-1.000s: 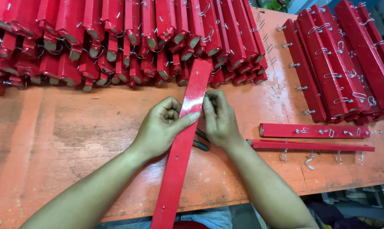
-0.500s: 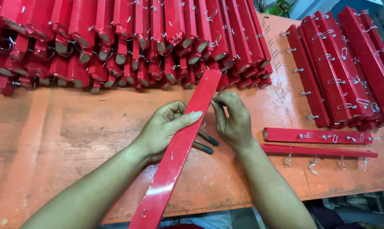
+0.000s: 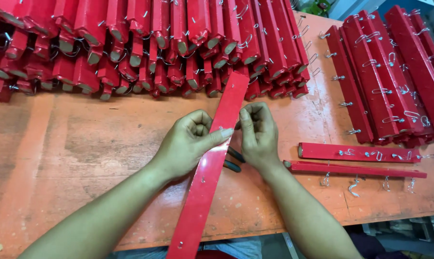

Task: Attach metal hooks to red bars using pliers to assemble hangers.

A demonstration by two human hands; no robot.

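Observation:
A long flat red wooden slat runs from the table's near edge up toward the stack at the back. My left hand grips it from the left, thumb laid across its face. My right hand touches its right edge, fingers curled at a small metal screw or hook near the middle. What the right fingertips pinch is too small to make out. Under my right hand lies a dark-handled tool, mostly hidden.
A big pile of red slats fills the back of the orange table. A second stack with metal hooks lies at the right. Two single hooked slats rest beside my right forearm.
The slat has swung so its near end points further left, and its far end sits lower. Both hands stayed on it at its middle.

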